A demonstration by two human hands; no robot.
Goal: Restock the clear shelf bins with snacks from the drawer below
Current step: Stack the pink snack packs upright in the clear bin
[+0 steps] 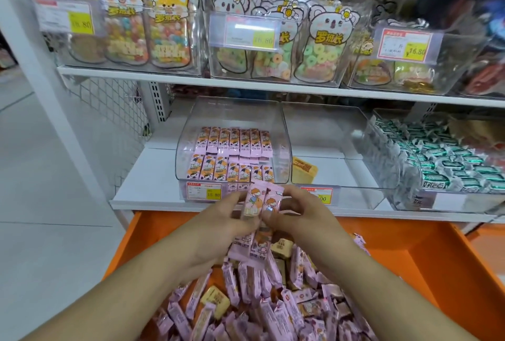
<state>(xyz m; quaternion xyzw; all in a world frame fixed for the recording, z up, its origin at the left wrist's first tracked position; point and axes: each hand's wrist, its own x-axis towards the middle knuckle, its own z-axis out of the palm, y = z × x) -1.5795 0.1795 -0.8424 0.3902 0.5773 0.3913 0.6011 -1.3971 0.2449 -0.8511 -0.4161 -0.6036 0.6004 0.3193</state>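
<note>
Pink-wrapped snack packets [263, 200], a small bundle, upright, long axis vertical, are held over the front of the orange drawer [426, 247].

Head view, item by item:
- Left hand [224, 224]: fingers curled round the bundle's left edge, pinching it.
- Right hand [296, 213]: fingers curled round the right edge, pinching likewise. Both hands share the load; neither is plainly nearer the shelf.
- Clear bin [188, 133], just beyond and above the hands: two tidy rows of matching pink packets standing on end, with space left above them.
- Neighbouring middle bin [355, 185]: nearly bare, one tan packet [304, 170] at its left.
- Right-hand bin: green-and-silver sweets [437, 160], heaped.
- Drawer below: loose pink packets [273, 310], jumbled, a few tan ones among them.

Judgement: the bundle already stands the same way as the shelved rows, so the coming move looks like a straight carry forward and up over the bin's front lip.
</note>
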